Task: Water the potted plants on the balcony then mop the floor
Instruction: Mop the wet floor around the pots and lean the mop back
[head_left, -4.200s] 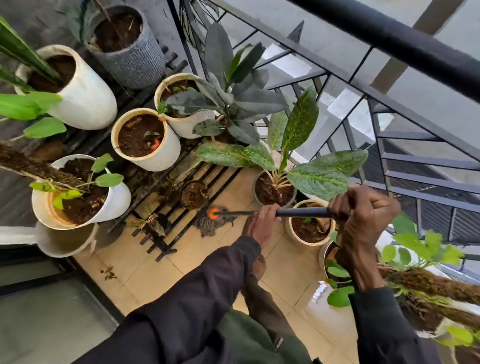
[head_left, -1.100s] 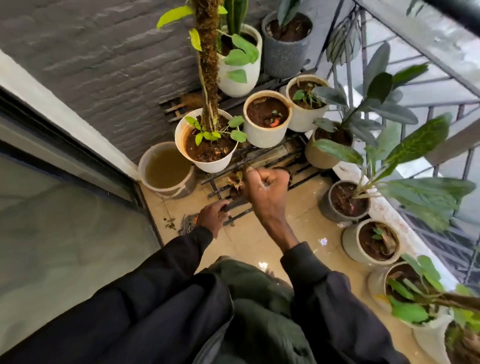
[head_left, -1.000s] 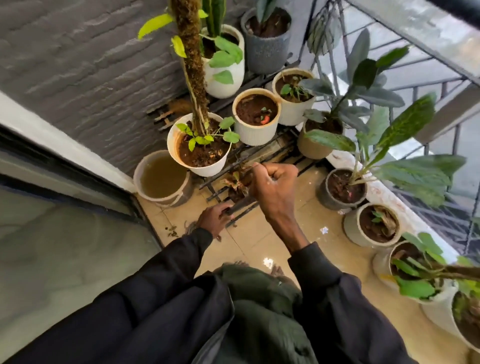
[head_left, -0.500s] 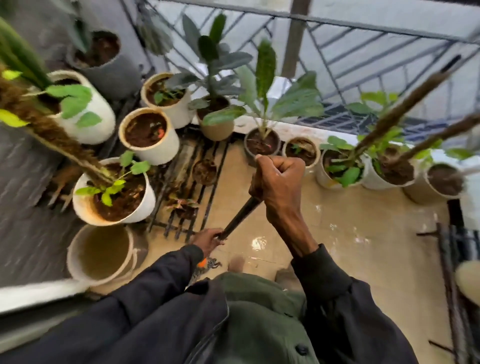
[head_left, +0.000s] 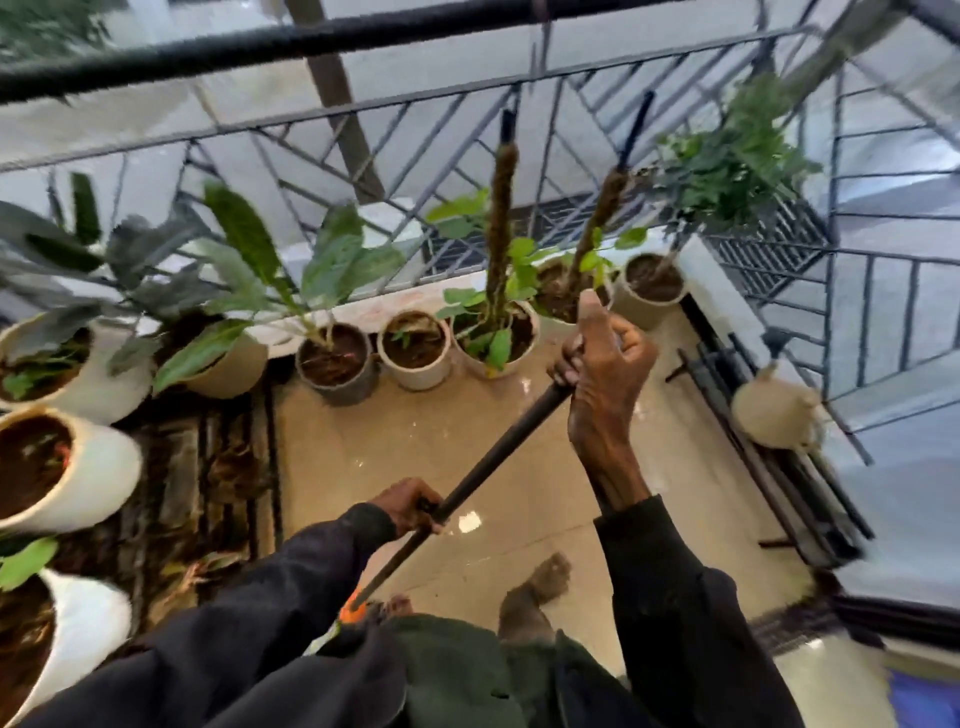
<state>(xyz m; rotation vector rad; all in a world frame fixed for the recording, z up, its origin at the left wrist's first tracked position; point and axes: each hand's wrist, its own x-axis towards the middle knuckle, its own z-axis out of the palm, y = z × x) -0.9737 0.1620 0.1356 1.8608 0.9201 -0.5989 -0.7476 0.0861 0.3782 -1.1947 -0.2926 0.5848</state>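
Several potted plants (head_left: 415, 343) line the far edge of the tiled balcony floor (head_left: 415, 447) beneath the metal railing (head_left: 363, 109); each pot holds dark soil, and two carry moss poles (head_left: 501, 218). Larger white pots (head_left: 93, 473) of soil stand at left. The mop handle (head_left: 493, 457) slants from upper right to lower left, its orange collar (head_left: 349, 613) nearest the body. The right hand (head_left: 605, 374) grips its upper end; the left hand (head_left: 408, 506) is closed around its lower part.
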